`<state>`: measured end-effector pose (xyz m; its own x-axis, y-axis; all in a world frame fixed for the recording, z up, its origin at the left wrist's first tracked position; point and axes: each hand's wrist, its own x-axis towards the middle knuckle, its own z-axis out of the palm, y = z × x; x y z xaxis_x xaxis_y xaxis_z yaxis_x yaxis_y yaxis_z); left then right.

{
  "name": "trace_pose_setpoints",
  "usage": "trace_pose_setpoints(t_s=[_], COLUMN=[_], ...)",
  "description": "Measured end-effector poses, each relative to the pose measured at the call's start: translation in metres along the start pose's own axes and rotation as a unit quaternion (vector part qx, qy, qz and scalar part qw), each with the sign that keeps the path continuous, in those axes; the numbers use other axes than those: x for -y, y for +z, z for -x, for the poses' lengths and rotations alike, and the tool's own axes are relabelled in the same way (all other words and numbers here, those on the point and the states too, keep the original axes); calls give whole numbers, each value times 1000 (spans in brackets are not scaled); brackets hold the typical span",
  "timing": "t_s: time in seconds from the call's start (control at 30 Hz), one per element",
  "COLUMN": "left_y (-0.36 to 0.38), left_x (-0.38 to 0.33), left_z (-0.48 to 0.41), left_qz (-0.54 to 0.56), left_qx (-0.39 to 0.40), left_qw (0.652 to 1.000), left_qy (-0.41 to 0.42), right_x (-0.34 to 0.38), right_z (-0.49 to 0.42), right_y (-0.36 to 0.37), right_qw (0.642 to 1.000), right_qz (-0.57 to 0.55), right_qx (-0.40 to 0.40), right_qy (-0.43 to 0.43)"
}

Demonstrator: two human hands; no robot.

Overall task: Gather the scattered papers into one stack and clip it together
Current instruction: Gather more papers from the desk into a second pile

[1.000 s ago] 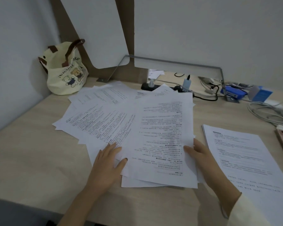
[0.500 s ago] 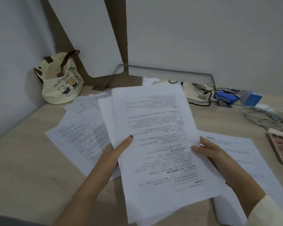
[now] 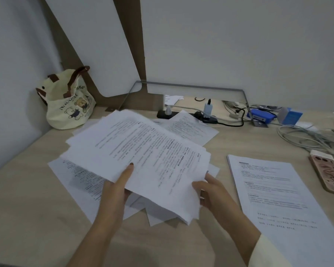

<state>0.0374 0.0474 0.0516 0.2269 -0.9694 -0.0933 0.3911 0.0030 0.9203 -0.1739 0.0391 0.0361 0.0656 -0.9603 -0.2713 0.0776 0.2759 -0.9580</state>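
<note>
"Two hands on the bundle?"

"Yes. My left hand (image 3: 120,187) pinches the bundle of papers (image 3: 143,151) at its near edge, thumb on top, fingers underneath. My right hand (image 3: 210,191) grips the near right corner. I hold it above the desk (image 3: 27,209), fanned and uneven, its long axis running from about 10 o'clock to 4 o'clock."

"What's left to collect?"

"Loose sheets (image 3: 75,176) lie flat right under the bundle and spread toward 9 o'clock, so my left hand is nearer them. One more sheet (image 3: 193,128) sits at 1 o'clock by the power strip (image 3: 164,113). A neat pile (image 3: 268,189) lies at 3 o'clock, just beside my right hand."

"And next?"

"I'd guess the sheets below come first. They're skewed against the bundle, so it needs turning to match. I can't make out a clip anywhere."
</note>
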Motion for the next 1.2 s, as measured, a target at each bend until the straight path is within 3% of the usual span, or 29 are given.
trace_pose_setpoints(t_s=[0.13,0.33,0.43,0.6,0.67,0.73,0.87,0.93,1.0,1.07,1.13,1.2], left_y=[-29,-48,-43,-34,-34,-39,-32,-25,-25,-27,-29,-30], left_x=[-24,-42,-36,-37,-44,-49,-48,-42,-36,-34,-30,-23], left_z=[-6,-7,-8,-3,-3,-5,-7,-10,-14,-13,-9,-7], left_qz=[92,111,56,-53,-108,-131,-249,-299,-278,-216,-176,-156], left_qx=[2,140,135,184,302,365,343,271,194,148,129,114], left_qw=[996,973,975,975,938,904,885,901,933,959,971,977], left_qy=[-11,-143,-167,-113,-133,-179,-195,-158,-118,-108,-97,-95], right_x=[23,53,64,74,77,81,85,84,80,74,66,55], right_z=[-7,-24,-32,-39,-40,-40,-42,-45,-48,-47,-42,-35], right_y=[-28,-68,-63,-38,-29,-18,8,16,13,7,5,13], right_qw=[994,955,921,885,870,847,813,824,834,879,954,982], right_qz=[102,277,381,461,485,520,561,528,485,402,253,159], right_qx=[-43,-93,-74,-70,-69,-76,-75,-102,-165,-195,-138,-76], right_qy=[23,52,38,-21,-51,-82,-136,-176,-203,-168,-83,-65])
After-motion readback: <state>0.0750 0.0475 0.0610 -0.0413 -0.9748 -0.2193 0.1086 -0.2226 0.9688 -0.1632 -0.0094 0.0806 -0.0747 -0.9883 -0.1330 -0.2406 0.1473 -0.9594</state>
